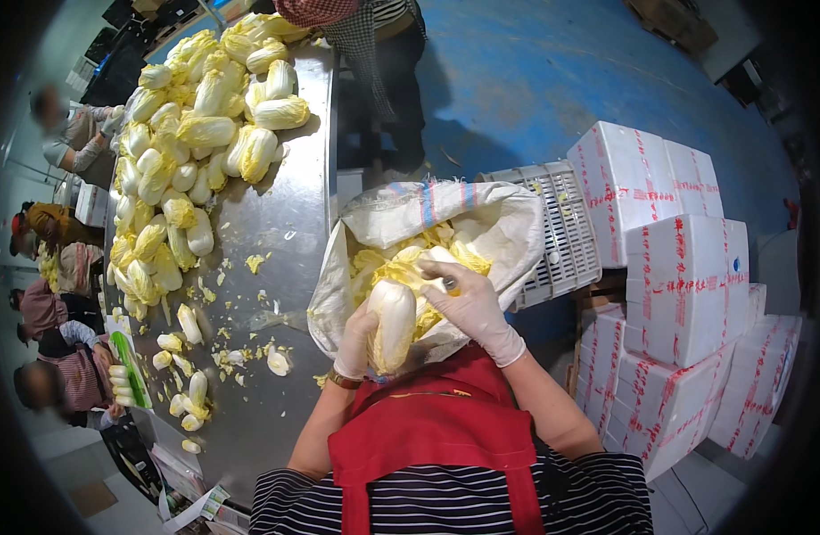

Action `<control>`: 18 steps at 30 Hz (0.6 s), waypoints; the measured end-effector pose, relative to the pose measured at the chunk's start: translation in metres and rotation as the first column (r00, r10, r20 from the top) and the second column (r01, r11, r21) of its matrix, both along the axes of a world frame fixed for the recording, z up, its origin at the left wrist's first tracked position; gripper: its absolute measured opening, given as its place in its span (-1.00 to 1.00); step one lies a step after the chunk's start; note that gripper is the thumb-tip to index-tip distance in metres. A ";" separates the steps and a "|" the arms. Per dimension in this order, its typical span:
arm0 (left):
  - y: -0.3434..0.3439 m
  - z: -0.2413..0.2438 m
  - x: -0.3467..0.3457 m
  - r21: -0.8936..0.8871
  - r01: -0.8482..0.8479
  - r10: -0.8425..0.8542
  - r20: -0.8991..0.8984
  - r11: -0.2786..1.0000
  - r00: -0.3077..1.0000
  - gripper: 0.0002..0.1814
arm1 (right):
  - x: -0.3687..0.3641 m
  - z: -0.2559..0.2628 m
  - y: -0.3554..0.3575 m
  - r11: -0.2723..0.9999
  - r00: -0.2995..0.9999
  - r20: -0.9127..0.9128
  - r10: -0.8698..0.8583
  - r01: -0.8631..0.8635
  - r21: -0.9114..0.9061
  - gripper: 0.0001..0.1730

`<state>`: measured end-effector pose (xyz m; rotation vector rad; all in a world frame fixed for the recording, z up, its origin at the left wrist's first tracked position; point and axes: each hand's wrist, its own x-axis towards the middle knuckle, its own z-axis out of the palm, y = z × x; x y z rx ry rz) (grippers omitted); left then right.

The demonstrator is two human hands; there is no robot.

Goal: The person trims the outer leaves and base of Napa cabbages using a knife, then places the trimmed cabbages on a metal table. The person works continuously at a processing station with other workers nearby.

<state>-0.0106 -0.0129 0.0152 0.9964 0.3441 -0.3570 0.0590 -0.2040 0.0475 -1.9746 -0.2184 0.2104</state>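
My left hand (356,344), in a pale thin glove, grips a trimmed napa cabbage (392,328) from its left side, white base pointing away from me. The cabbage is above the near rim of a white woven sack (410,212). Yellow outer cabbage leaves (443,234) fill the sack's mouth. My right hand (473,304), gloved too, is just right of the cabbage, over the leaves. Its fingers close around a small tool with a yellowish handle (452,286); the rest of this tool is hidden, so its kind is unclear.
On the left, a steel table (276,227) carries a large pile of napa cabbages (202,134) and leaf scraps. A grey plastic crate (557,227) stands behind the sack. White foam boxes (684,287) are stacked at right. Another person (383,67) stands ahead; several people work across the table.
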 end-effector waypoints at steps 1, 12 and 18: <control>0.000 -0.003 0.000 0.037 0.010 -0.010 -0.003 0.999 1.000 -0.41 | 0.001 0.010 0.002 0.997 0.996 0.057 0.063 -0.065 0.034 -0.62; 0.006 -0.004 -0.015 -0.073 0.065 -0.074 -0.137 0.995 0.988 -0.41 | 0.002 -0.008 0.003 0.993 0.971 -0.208 0.122 -0.117 0.034 -0.78; 0.000 0.016 -0.009 -0.539 0.107 -0.135 -0.012 0.835 0.991 -0.09 | -0.004 -0.032 -0.006 0.997 0.965 -0.252 -0.078 0.076 -0.017 -0.75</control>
